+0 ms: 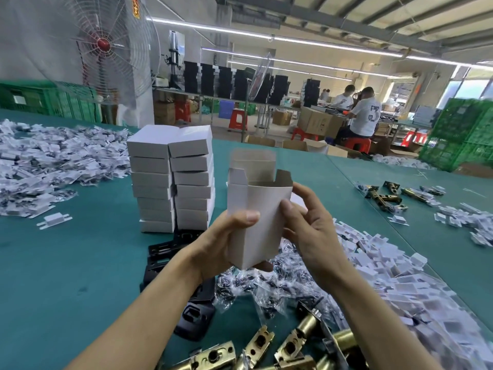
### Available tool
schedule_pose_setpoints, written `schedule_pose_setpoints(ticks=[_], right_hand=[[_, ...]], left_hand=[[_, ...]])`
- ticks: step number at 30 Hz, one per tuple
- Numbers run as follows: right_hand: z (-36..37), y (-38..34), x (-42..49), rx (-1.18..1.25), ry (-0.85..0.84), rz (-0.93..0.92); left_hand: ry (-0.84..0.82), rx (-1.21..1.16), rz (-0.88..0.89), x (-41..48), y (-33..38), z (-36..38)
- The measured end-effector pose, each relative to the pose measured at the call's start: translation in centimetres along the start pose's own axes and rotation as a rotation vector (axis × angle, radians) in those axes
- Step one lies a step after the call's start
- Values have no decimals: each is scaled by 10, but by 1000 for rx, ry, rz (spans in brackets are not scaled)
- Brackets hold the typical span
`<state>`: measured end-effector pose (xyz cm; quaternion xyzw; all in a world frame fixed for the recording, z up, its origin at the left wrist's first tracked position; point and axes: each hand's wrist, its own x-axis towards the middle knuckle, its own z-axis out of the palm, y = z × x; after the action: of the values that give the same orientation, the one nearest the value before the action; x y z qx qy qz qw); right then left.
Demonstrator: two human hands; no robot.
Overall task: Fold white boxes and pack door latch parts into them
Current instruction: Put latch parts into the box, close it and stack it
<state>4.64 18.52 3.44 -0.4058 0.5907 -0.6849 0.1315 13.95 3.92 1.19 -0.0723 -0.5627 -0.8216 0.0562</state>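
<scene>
I hold a white cardboard box (257, 206) upright above the green table (80, 263), its top flaps standing open. My left hand (221, 241) grips its lower left side, thumb across the front face. My right hand (312, 225) holds the right edge, thumb on the front. Brass door latches (288, 345) lie at the near edge below my hands. Clear bags of small dark parts (266, 279) sit under the box. Two stacks of closed white boxes (173, 180) stand just behind and left.
Black plates (170, 252) and a black latch part (196, 321) lie near my left forearm. Heaps of white inserts (400, 276) spread right, more packets (53, 161) far left. More brass latches (386, 196) lie far right. People work at benches behind; green crates (458, 134) stand right.
</scene>
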Motion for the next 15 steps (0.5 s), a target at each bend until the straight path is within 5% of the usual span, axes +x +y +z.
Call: schedule_pose_setpoints(ticks=[7,12,15], right_hand=[[-6,-2,6,-156,-15,4],[-68,13,7,-791,207,63],[-119,23,-2,-1172,271,326]], left_hand=[[384,179,302,8,-10,8],[514,131,377,10,-8,8],[548,84,363,11,-7,8]])
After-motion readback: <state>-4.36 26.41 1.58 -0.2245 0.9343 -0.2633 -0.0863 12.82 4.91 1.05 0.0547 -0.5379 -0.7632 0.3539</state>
